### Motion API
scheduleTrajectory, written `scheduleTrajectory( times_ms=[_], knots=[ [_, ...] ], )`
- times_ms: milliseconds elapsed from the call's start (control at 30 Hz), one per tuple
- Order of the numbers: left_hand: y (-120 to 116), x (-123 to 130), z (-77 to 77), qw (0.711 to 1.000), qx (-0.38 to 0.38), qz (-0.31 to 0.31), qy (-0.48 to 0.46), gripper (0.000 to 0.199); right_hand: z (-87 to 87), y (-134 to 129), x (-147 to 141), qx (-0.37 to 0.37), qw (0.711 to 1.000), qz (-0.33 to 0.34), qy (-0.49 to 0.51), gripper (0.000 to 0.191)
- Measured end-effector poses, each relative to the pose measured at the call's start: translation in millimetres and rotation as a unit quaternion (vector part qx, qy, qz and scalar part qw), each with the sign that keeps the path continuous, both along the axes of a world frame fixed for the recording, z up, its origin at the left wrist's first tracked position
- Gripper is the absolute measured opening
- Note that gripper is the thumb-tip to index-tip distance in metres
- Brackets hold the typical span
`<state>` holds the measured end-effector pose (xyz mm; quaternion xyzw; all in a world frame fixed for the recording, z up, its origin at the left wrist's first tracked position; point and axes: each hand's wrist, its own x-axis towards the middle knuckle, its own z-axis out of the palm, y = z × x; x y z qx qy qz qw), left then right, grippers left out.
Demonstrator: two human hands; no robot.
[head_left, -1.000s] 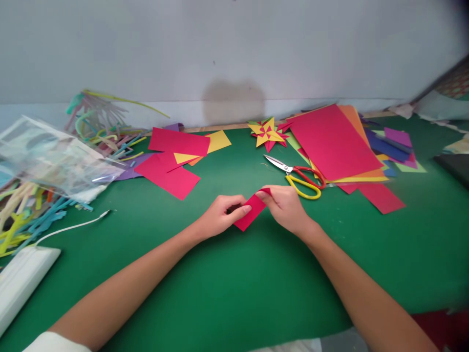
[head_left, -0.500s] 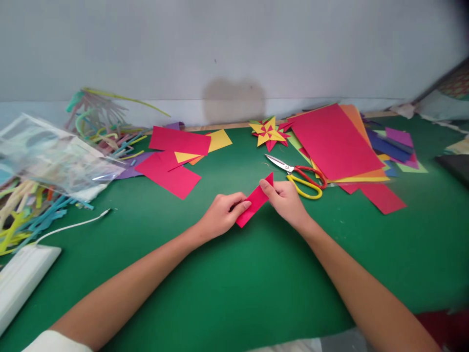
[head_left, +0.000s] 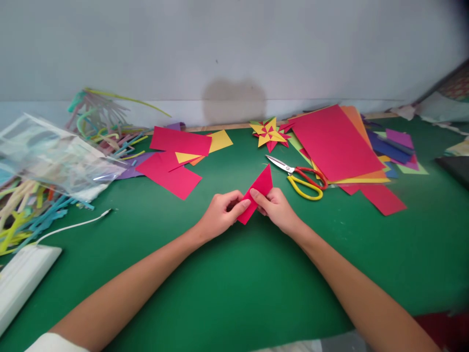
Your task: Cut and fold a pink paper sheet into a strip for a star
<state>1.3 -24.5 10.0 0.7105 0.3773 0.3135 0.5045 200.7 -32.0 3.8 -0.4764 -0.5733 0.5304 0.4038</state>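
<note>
A folded strip of red paper [head_left: 263, 182] is held slantwise above the green table [head_left: 234, 293], its pointed end up and to the right. My left hand [head_left: 222, 213] pinches the lower left edge between thumb and fingers. On the right edge, my right hand [head_left: 276, 208] grips the paper, its thumb pressed flat near the middle and its fingers behind. Just beyond the right hand lie scissors [head_left: 298, 175] with one red and one yellow handle, blades slightly apart.
A red and yellow paper star [head_left: 269, 133] lies near the wall. Red paper pieces [head_left: 176, 176] are at left, and a stack of coloured sheets [head_left: 335, 142] at right. Pipe cleaners [head_left: 32, 215], a clear plastic bag [head_left: 54, 151] and a white power strip [head_left: 27, 274] occupy the left side.
My right thumb has slid from the paper's upper tip down toward its middle, close to my left thumb. The pointed end now stands free and looks wider.
</note>
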Motion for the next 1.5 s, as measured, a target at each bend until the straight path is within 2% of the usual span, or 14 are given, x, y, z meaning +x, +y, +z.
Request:
scheduleTrajectory(
  times_ms=[133, 367, 533, 667, 833, 1133, 1267, 1333, 1500],
  knots=[
    [2, 0, 1.3, 0.999, -0.025, -0.035, 0.015, 0.045, 1.4, 4, 7, 0.010, 1.000, -0.027, 0.000, 0.065],
    [6, -1, 1.7, 0.998, -0.048, -0.051, 0.006, 0.046, 3.8, 7, 11, 0.028, 0.993, -0.100, 0.052, 0.049],
    [6, -2, 0.8, 0.996, -0.066, -0.064, 0.002, 0.046, 5.1, 10, 17, 0.044, 0.992, -0.098, 0.071, 0.047],
    [6, -4, 1.1, 0.996, -0.062, -0.067, 0.016, 0.045, 7.4, 13, 24, 0.071, 0.989, -0.114, 0.069, 0.054],
    [6, -3, -0.2, 0.996, -0.049, -0.069, 0.023, 0.046, 10.0, 13, 26, 0.076, 0.989, -0.111, 0.068, 0.054],
    [6, -2, 0.6, 0.996, -0.035, -0.072, 0.045, 0.046, 14.2, 11, 27, 0.077, 0.989, -0.119, 0.033, 0.055],
    [4, 1, -1.9, 0.996, -0.066, -0.064, -0.008, 0.033, 18.5, 8, 22, 0.110, 0.988, -0.095, -0.040, 0.052],
    [3, 2, -4.3, 0.993, -0.092, -0.064, -0.042, 0.034, 19.3, 5, 18, 0.135, 0.984, -0.077, -0.086, 0.050],
    [4, 3, -8.5, 0.994, -0.094, -0.051, -0.024, 0.034, 16.9, 3, 11, 0.147, 0.978, -0.060, -0.133, 0.050]
  ],
)
